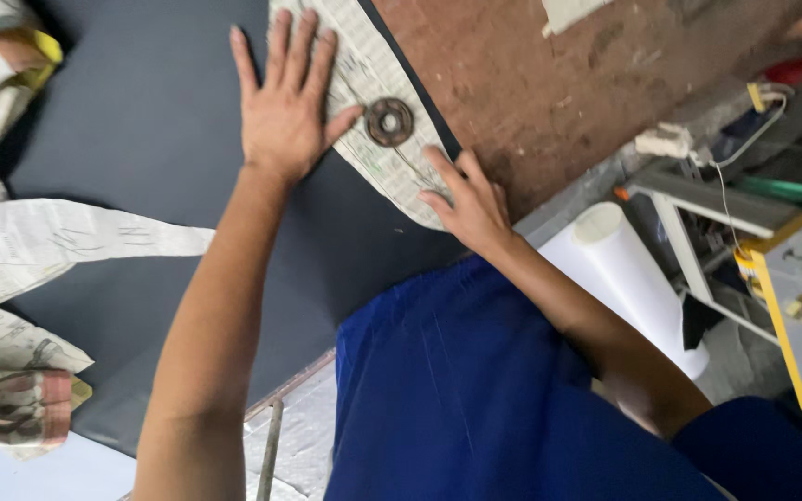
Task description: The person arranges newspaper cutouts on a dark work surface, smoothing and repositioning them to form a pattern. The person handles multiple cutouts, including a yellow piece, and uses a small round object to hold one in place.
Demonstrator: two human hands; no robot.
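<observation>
- The left hand [280, 111] lies flat with its fingers spread wide, palm down, half on the dark cloth [141, 139] and half on the newspaper pattern [373, 65]; its grip holds nothing, it only presses.
- The right hand [471, 204] rests at the pattern's lower rounded end, fingers open and fingertips on the paper edge, nothing clasped.
- The pattern lies on the cloth near the cloth's right edge, running from the top of the view down towards the person.
- A round rusty metal ring [389, 122] sits on the pattern between the two hands, just beside the left thumb.
- The brown tabletop [549, 93] shows bare to the right of the cloth.
- More newspaper pieces [39, 241] lie at the left.
- A white roll [633, 278] stands beside the right forearm.
</observation>
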